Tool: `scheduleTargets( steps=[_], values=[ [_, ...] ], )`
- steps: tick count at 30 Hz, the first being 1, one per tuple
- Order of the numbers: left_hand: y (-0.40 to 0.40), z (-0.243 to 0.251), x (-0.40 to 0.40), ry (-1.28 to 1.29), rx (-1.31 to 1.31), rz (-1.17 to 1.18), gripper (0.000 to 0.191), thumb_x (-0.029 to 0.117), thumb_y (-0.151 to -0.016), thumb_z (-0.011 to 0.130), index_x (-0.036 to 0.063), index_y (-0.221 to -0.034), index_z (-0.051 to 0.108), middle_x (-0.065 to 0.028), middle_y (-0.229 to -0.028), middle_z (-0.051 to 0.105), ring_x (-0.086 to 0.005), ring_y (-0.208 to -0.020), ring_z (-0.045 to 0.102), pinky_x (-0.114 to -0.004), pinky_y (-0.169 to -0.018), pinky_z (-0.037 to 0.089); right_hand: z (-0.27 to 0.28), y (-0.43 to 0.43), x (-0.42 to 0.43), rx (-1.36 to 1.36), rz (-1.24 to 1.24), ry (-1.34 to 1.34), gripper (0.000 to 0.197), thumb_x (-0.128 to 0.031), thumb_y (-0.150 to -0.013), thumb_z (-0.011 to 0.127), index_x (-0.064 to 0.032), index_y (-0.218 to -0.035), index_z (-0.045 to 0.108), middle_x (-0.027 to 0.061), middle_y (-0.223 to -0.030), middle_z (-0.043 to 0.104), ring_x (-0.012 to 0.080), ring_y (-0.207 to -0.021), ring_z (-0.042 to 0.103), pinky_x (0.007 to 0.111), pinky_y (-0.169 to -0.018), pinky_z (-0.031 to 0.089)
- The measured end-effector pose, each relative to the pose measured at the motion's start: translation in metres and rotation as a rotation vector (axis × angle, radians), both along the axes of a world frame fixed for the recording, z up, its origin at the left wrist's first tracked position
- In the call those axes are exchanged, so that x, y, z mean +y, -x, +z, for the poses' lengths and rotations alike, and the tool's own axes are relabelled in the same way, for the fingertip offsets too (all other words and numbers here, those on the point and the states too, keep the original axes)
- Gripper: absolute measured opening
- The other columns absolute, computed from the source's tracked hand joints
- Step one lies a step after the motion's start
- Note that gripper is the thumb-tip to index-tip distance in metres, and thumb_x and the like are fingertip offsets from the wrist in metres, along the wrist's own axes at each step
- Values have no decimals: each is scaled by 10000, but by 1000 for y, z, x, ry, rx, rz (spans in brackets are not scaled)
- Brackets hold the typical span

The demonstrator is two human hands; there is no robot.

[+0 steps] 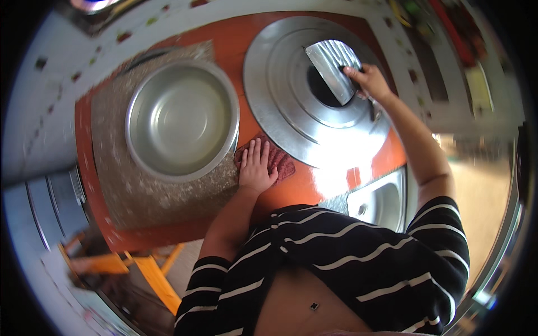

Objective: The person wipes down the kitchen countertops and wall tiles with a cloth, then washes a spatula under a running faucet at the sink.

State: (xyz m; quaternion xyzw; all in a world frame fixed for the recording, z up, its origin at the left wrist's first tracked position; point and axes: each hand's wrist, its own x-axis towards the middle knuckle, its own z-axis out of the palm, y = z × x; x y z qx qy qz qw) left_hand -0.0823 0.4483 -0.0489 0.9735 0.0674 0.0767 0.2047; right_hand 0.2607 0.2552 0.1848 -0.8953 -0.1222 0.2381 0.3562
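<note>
My right hand [370, 84] grips a half-round shiny metal plate [330, 69] by its side, tilted above a large round metal disc [281, 92]. The disc has stepped rings and a dark central hole [321, 84], which the plate partly covers from view. It lies on an orange-red tabletop [229, 46]. Flat on a dark red cloth [286, 164] rests my left hand [257, 166], its fingers extended and thumb apart. Just left of that hand stands a wide metal basin [180, 122], which seems to hold some clear liquid.
Under the basin spreads a brown, mottled mat [168, 206]. A metal sink [378, 206] shows at the lower right, close to my body. Yellow-orange wooden legs [155, 281] of some furniture stand at the lower left. Blurred objects line the upper right.
</note>
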Motion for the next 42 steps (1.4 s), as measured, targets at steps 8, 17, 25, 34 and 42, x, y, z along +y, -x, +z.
scheduleTargets(
  steps=[8, 17, 25, 34, 42],
  values=[
    [9, -6, -27, -226, -56, -56, 832, 425, -851, 594, 45, -1552, 357, -250, -1567, 391, -444, -1455, 367, -572, -1160, 322, -24, 314, -227, 182, -941, -404, 313, -357, -970, 709, -68, -968, 591, -2, -645, 540, 93, -473, 469, 263, -441, 389],
    [29, -7, -51, -344, -43, -151, 804, 414, -909, 623, 17, -1547, 338, -271, -1555, 391, -429, -1446, 377, -547, -1181, 318, -88, 554, -416, 39, -1480, -253, 708, -403, -851, 818, 12, -1325, 495, 51, -761, 614, 99, -535, 531, 268, -458, 422],
    [52, 14, -82, 126, 77, -48, 793, 222, -901, 698, -23, -1546, 308, -269, -1557, 370, -422, -1439, 358, -474, -1199, 304, -165, 614, -590, -26, -1658, -47, 1065, -402, -743, 894, -6, -1534, 302, 170, -1056, 652, 183, -686, 607, 317, -535, 499],
    [138, 51, -254, 555, 135, -145, 672, 18, -947, 613, -10, -1543, 304, -215, -1588, 343, -365, -1401, 467, -433, -1137, 409, -204, 592, -748, -40, -1430, -12, 1064, -500, -717, 878, -101, -1565, 373, 164, -1157, 717, 190, -703, 675, 324, -616, 557],
    [149, 77, -394, 507, 154, -357, 631, 4, -946, 599, -2, -1525, 348, -192, -1569, 368, -321, -1378, 495, -408, -1138, 402, -242, 599, -759, -5, -1244, -5, 1006, -543, -682, 886, -139, -1513, 488, 237, -1314, 655, 309, -1171, 666, 371, -1002, 515]
  ],
)
